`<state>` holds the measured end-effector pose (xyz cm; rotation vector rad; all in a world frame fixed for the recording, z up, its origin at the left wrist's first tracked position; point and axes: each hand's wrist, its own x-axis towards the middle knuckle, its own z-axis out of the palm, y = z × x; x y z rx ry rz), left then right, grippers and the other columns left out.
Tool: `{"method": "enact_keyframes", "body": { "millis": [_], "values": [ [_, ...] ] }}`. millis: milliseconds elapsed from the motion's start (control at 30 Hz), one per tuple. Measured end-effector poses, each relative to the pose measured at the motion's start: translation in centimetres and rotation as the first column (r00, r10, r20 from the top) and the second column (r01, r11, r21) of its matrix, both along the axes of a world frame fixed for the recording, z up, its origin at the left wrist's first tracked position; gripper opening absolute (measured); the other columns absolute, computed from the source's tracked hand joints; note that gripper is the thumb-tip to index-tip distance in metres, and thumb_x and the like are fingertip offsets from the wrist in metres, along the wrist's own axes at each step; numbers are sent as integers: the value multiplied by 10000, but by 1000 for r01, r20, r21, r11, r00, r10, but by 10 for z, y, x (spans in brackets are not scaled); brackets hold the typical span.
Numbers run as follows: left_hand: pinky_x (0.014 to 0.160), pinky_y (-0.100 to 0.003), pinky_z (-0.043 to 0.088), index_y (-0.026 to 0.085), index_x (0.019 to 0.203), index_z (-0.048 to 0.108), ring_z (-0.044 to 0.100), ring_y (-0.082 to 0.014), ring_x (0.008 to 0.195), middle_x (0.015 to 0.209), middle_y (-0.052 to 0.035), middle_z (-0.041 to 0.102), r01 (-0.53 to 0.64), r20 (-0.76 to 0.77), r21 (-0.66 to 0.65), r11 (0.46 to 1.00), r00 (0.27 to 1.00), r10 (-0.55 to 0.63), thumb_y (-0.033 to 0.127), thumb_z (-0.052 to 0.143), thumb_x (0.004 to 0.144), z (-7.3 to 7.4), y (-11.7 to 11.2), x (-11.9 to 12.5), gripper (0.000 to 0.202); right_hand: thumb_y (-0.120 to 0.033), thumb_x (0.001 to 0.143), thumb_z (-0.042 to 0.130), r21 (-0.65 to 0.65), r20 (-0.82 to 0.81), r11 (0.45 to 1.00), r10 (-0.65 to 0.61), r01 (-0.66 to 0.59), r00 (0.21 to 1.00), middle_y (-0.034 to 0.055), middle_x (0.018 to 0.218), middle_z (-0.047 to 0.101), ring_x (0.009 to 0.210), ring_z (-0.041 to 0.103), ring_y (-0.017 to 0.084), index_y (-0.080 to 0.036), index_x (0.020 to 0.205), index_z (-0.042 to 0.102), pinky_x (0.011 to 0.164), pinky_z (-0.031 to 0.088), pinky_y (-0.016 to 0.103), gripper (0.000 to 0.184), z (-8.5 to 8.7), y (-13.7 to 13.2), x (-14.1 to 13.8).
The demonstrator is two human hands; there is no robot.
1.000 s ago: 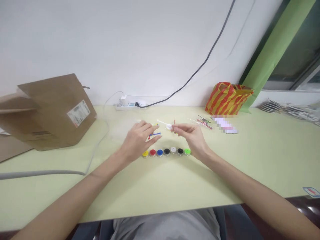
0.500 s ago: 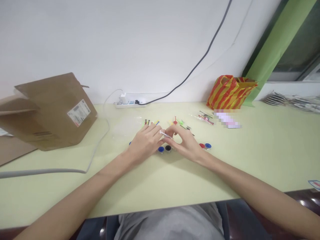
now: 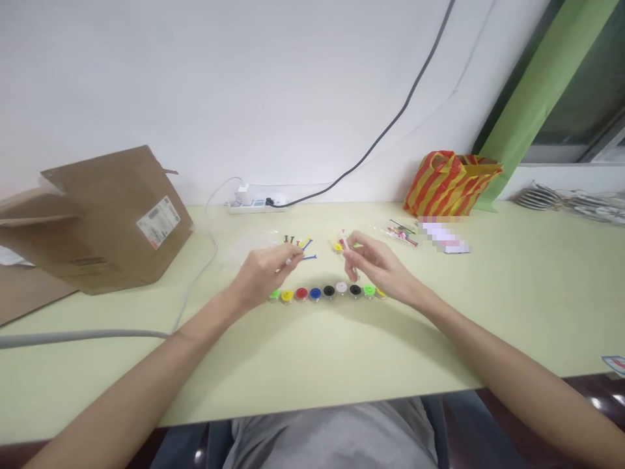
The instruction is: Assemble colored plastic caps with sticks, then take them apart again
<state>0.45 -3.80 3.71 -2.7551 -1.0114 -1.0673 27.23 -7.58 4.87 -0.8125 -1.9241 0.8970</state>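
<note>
My left hand (image 3: 263, 273) is closed in a pinch, and a small white piece (image 3: 288, 261) shows at its fingertips. Beside those fingertips lie blue sticks (image 3: 309, 257) and several other thin coloured sticks, partly hidden. Thumb and fingers of my right hand (image 3: 378, 264) close on a slim white stick (image 3: 344, 242). Just beyond it a yellow piece (image 3: 338, 247) rests on the table. Below both hands runs a row of small round pieces with coloured tops, among them a red one (image 3: 301, 294), a blue one (image 3: 315, 294) and a white one (image 3: 341, 287). My right hand hides the row's right end.
An open cardboard box (image 3: 122, 221) stands at left, near a grey cable (image 3: 88, 338). A power strip (image 3: 256, 206) sits by the wall. At right are a small clear bag of sticks (image 3: 403, 233), a striped bag (image 3: 449, 185) and wire coils (image 3: 537, 195).
My hands were together over the row around a white stick. They have drawn apart, left hand to the left and right hand to the right, uncovering more of the row.
</note>
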Motion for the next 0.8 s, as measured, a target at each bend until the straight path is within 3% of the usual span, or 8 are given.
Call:
{"method": "enact_keyframes", "body": {
  "millis": [133,267,367,467,567,667,800],
  "values": [
    [636,-282,390,235,1017,562,563,-167,595,727,14,635,-243,-81,-119,963,969,234,432,430,1053,4,15,-20,240,-472,1022,520,-20,16,971,-237,237,971,-48,539,570,516,530,140,-232,893,511,590,438,267,273,-10,41,-5],
    [630,-299,354,236,1139,472,587,-222,619,699,16,588,-385,-202,-197,902,916,347,498,371,1056,3,22,-30,293,-308,994,554,-76,289,976,-174,204,941,3,642,683,513,596,153,-205,952,567,533,439,258,112,-21,94,-34],
    [655,-320,367,223,1161,429,605,-247,657,750,-9,602,-416,-270,-243,876,897,350,510,316,1064,1,24,-34,324,-252,981,574,55,459,975,-215,214,862,68,843,761,710,690,191,-183,1057,622,691,497,296,114,-20,113,-54],
    [695,-333,389,223,1108,435,613,-247,738,864,-45,627,-381,-294,-265,886,907,302,484,339,1061,1,24,-35,281,-204,986,540,295,526,936,-328,194,785,110,1077,758,918,699,228,-183,1176,641,809,487,331,216,-14,98,-54],
    [742,-336,411,221,1060,465,591,-236,830,967,-63,617,-302,-267,-273,914,936,229,430,418,1044,4,22,-35,215,-189,1019,440,450,524,875,-420,178,741,115,1176,721,916,689,236,-195,1220,637,789,475,351,282,-11,64,-33],
    [815,-339,430,212,1047,543,561,-222,910,1043,-66,574,-164,-236,-263,951,966,102,401,508,1012,8,20,-36,195,-157,1005,429,526,470,832,-459,178,754,92,1127,711,877,683,220,-208,1153,663,751,467,343,281,-18,35,-5],
    [831,-323,444,216,1021,682,553,-208,927,1046,-55,539,-80,-236,-320,944,972,2,416,606,962,14,18,-38,222,-137,967,471,508,326,815,-481,278,814,79,1033,700,794,669,199,-208,1024,695,708,479,339,241,-32,28,23]
  ]
}}
